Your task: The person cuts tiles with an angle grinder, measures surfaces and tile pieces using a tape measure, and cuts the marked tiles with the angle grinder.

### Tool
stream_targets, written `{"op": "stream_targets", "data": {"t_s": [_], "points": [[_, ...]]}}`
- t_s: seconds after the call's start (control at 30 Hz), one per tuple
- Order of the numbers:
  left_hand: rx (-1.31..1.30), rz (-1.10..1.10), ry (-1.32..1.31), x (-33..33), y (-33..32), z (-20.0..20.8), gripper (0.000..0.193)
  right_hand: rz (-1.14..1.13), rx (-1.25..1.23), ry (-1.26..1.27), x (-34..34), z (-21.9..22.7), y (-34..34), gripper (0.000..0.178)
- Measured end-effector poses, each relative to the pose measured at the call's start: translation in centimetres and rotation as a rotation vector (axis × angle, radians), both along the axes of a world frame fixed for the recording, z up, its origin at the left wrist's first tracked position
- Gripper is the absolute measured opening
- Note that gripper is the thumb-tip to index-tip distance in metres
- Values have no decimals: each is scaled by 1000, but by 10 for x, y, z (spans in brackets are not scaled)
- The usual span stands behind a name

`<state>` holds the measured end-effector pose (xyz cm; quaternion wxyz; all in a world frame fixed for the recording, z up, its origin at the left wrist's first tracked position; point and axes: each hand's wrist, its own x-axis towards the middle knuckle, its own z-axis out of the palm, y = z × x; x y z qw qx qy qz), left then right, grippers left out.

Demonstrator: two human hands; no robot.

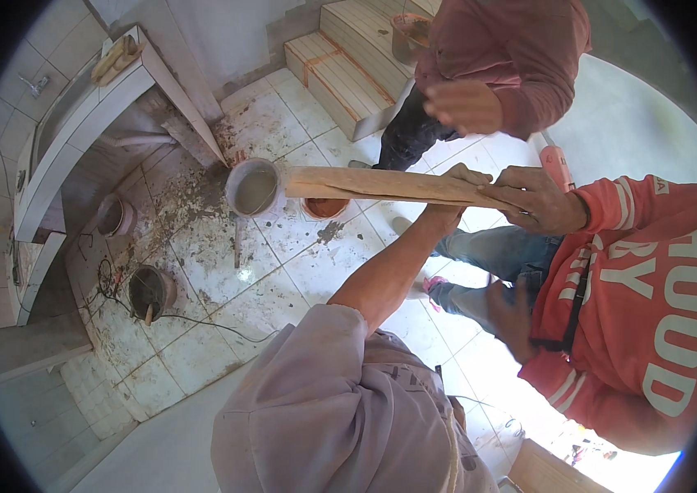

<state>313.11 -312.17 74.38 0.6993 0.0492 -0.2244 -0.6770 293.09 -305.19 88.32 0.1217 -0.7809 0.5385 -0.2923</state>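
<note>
My left arm, in a greyish-beige sleeve, reaches up from the lower edge. My left hand (452, 197) is closed around a wooden board (373, 186) with a split along its lower edge. A co-worker in a red sweatshirt (636, 304) holds the board's right end with one hand (539, 200), just beside mine. This person's other hand (511, 320) hangs lower, blurred. Beyond the board, a second person in a maroon top (508, 49) holds out a blurred hand (465, 107). My right hand does not show.
A bucket of grey liquid (255, 191) stands by the board's left end, partly in front of a reddish-filled container (326, 207). More buckets (154, 292) and a cable lie on the debris-strewn tiled floor (200, 361). Tiled steps (340, 78) rise behind; a curved tiled counter (77, 123) is left.
</note>
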Motion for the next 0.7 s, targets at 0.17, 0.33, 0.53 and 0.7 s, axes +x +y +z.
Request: {"op": "stream_targets", "data": {"t_s": [0.17,0.33,0.53,0.7], "points": [[-114,25,67,1,2,5,15,-115,-85,-35,-12,2,-7,48],[-112,20,39,4,6,6,10,12,-63,222,-23,4,-22,50],[-119,-44,105,27,12,0,17,316,4,615,78,67,-63,53],[-442,3,68,6,-3,2,26,1135,67,582,69,67,-75,38]]}}
